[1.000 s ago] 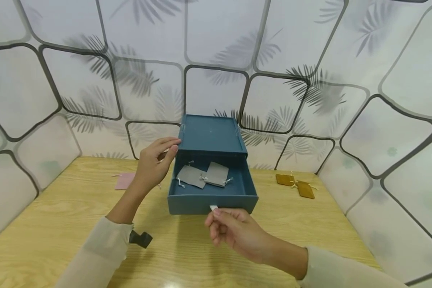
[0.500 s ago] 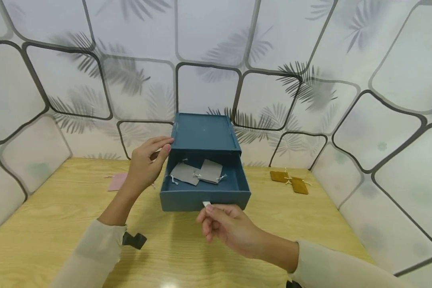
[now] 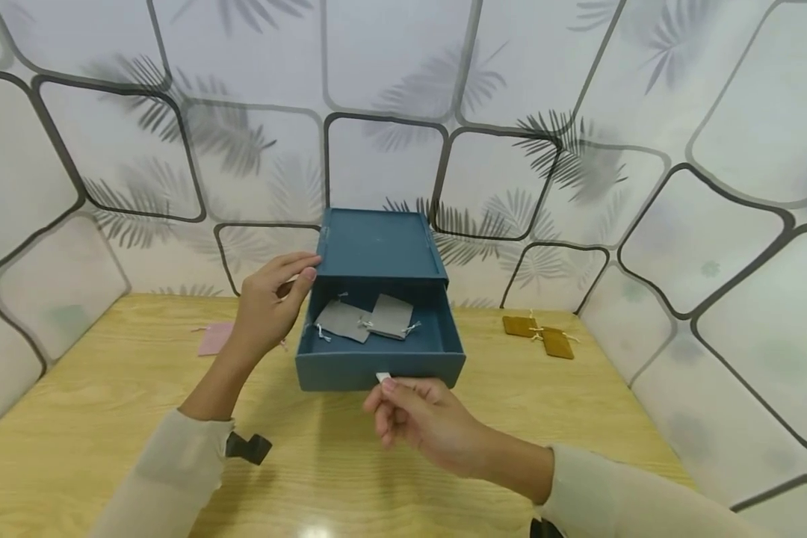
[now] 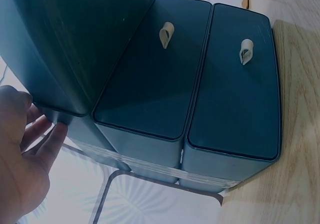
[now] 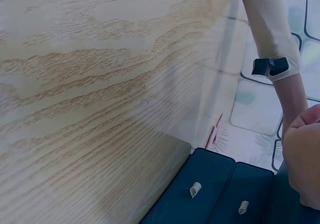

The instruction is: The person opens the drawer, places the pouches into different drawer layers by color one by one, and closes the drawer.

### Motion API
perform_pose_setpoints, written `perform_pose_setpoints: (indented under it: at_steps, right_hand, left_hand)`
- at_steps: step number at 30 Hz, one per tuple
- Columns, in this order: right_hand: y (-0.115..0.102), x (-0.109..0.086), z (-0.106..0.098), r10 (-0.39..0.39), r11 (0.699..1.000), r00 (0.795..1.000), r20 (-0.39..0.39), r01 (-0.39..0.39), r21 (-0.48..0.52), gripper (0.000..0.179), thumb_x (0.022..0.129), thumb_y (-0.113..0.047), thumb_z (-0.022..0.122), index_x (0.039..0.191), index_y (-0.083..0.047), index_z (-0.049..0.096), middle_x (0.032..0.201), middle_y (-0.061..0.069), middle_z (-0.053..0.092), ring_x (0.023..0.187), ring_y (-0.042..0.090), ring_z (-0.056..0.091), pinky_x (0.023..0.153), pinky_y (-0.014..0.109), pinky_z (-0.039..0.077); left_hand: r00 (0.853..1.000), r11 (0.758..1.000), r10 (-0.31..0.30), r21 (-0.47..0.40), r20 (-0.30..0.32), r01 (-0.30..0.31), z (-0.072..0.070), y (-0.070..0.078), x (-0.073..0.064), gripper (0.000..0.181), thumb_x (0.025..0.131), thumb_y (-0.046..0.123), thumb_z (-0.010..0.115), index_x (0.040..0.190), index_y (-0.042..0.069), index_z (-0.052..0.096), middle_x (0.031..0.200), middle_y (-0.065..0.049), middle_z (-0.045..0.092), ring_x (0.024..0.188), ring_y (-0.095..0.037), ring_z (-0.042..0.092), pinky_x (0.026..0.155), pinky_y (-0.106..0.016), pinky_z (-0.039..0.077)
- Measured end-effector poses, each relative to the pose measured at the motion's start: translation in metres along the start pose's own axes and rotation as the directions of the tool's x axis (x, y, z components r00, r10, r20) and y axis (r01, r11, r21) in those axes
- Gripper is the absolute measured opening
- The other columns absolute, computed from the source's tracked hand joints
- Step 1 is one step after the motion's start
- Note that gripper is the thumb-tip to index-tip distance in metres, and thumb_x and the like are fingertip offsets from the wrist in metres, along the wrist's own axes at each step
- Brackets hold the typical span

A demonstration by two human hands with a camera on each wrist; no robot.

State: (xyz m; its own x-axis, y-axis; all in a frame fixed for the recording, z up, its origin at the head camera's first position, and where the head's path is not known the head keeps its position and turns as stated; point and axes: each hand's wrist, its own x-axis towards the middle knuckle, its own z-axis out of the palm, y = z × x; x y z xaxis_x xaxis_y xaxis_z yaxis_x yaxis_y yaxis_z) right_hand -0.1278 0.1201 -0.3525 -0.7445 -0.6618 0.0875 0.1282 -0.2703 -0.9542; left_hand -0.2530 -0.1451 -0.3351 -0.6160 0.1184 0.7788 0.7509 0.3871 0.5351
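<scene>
A blue drawer unit (image 3: 379,243) stands at the back of the table, its top drawer (image 3: 350,373) pulled out. Two grey drawstring pouches (image 3: 339,320) lie inside, overlapping near their cords. My right hand (image 3: 437,430) pinches the white pull tab (image 3: 382,376) on the drawer's front between thumb and finger. Against the unit's left side, my left hand (image 3: 269,306) rests with its fingertips. Seen from the left wrist, my fingers (image 4: 50,146) touch the side near the top drawer, and two lower drawers (image 4: 155,79) with loop tabs are closed.
A pink pouch (image 3: 214,338) lies on the wooden table (image 3: 107,418) at left, partly behind my left forearm. Two mustard-brown pouches (image 3: 557,344) lie at the right. A patterned wall covering (image 3: 262,179) rises close behind the unit and along both sides.
The whole head view has shifted slightly, so everything appears a little further left and higher. The drawer stays out, and both hands keep their places on the unit.
</scene>
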Motion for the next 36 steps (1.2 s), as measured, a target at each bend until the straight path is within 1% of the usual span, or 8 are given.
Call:
perform_pose_setpoints:
  at_steps: [4, 9, 11, 16, 21, 24, 28, 36]
  right_hand:
    - [0.000, -0.001, -0.003, 0.009, 1.000, 1.000, -0.019, -0.009, -0.011, 0.031, 0.112, -0.028, 0.046, 0.106, -0.011, 0.071, 0.084, -0.003, 0.067, 0.075, 0.008, 0.061, 0.071, 0.020, 0.055]
    - [0.001, 0.005, -0.001, 0.027, 1.000, 0.999, -0.030, -0.027, 0.004, 0.030, 0.112, -0.028, 0.047, 0.106, -0.011, 0.072, 0.083, -0.002, 0.067, 0.076, 0.009, 0.061, 0.073, 0.021, 0.055]
    - [0.000, 0.006, -0.001, 0.040, 0.999, 0.998, -0.044, -0.039, 0.011, 0.031, 0.112, -0.028, 0.047, 0.105, -0.011, 0.072, 0.082, -0.002, 0.067, 0.076, 0.009, 0.061, 0.073, 0.021, 0.055]
    - [-0.003, 0.005, -0.001, 0.048, 0.999, 0.997, -0.063, -0.048, 0.007, 0.032, 0.112, -0.027, 0.046, 0.104, -0.010, 0.071, 0.082, -0.001, 0.066, 0.076, 0.010, 0.060, 0.073, 0.021, 0.055]
    - [-0.004, 0.006, -0.003, 0.029, 1.000, 0.998, -0.057, -0.029, -0.002, 0.031, 0.112, -0.028, 0.046, 0.105, -0.011, 0.071, 0.083, -0.001, 0.066, 0.076, 0.010, 0.061, 0.072, 0.021, 0.055]
    - [-0.004, 0.010, -0.004, 0.025, 1.000, 0.998, -0.055, -0.025, -0.008, 0.032, 0.112, -0.028, 0.046, 0.105, -0.010, 0.072, 0.083, -0.001, 0.067, 0.076, 0.011, 0.061, 0.072, 0.022, 0.055]
    - [-0.005, 0.012, -0.006, 0.014, 1.000, 0.997, -0.072, -0.015, -0.016, 0.032, 0.112, -0.027, 0.047, 0.105, -0.010, 0.072, 0.082, 0.000, 0.067, 0.076, 0.011, 0.062, 0.072, 0.022, 0.056]
    - [-0.003, 0.015, -0.009, -0.006, 1.000, 0.998, -0.058, 0.005, -0.019, 0.032, 0.112, -0.029, 0.045, 0.105, -0.012, 0.072, 0.084, -0.002, 0.067, 0.076, 0.009, 0.062, 0.073, 0.021, 0.056]
  left_hand:
    - [1.000, 1.000, 0.004, 0.021, 0.005, -0.004, 0.003, 0.000, 0.001, 0.026, 0.104, 0.010, 0.062, 0.127, 0.003, 0.073, 0.129, -0.010, 0.068, 0.109, -0.019, 0.068, 0.085, -0.007, 0.051]
    - [1.000, 0.999, 0.000, 0.045, -0.009, 0.001, -0.002, 0.000, 0.000, 0.026, 0.104, 0.011, 0.062, 0.126, 0.002, 0.073, 0.129, -0.010, 0.068, 0.108, -0.002, 0.063, 0.084, -0.005, 0.050]
    - [1.000, 0.999, -0.001, 0.048, -0.007, 0.001, -0.002, -0.001, 0.001, 0.026, 0.104, 0.011, 0.062, 0.126, 0.002, 0.073, 0.129, -0.010, 0.068, 0.108, 0.003, 0.061, 0.084, -0.005, 0.050]
    - [1.000, 0.999, 0.008, 0.040, -0.003, -0.008, 0.001, 0.000, 0.002, 0.026, 0.104, 0.008, 0.062, 0.127, 0.003, 0.073, 0.129, -0.010, 0.068, 0.108, 0.004, 0.060, 0.084, -0.006, 0.050]
    - [1.000, 1.000, 0.016, 0.019, -0.007, -0.016, 0.002, 0.001, 0.002, 0.026, 0.103, 0.005, 0.061, 0.127, 0.003, 0.073, 0.129, -0.010, 0.068, 0.108, 0.007, 0.060, 0.084, -0.006, 0.050]
    - [1.000, 1.000, 0.015, 0.018, -0.012, -0.014, 0.000, 0.001, 0.000, 0.026, 0.103, 0.005, 0.061, 0.126, 0.003, 0.073, 0.128, -0.009, 0.068, 0.108, 0.008, 0.059, 0.084, -0.006, 0.050]
    - [1.000, 1.000, 0.011, 0.014, -0.003, -0.010, 0.000, 0.002, 0.001, 0.026, 0.104, 0.006, 0.060, 0.127, 0.003, 0.073, 0.129, -0.009, 0.068, 0.109, 0.007, 0.060, 0.085, -0.007, 0.050]
    - [1.000, 1.000, -0.002, 0.014, -0.001, 0.002, 0.000, 0.001, 0.001, 0.026, 0.104, 0.007, 0.061, 0.127, 0.003, 0.073, 0.129, -0.009, 0.068, 0.109, 0.006, 0.060, 0.085, -0.007, 0.051]
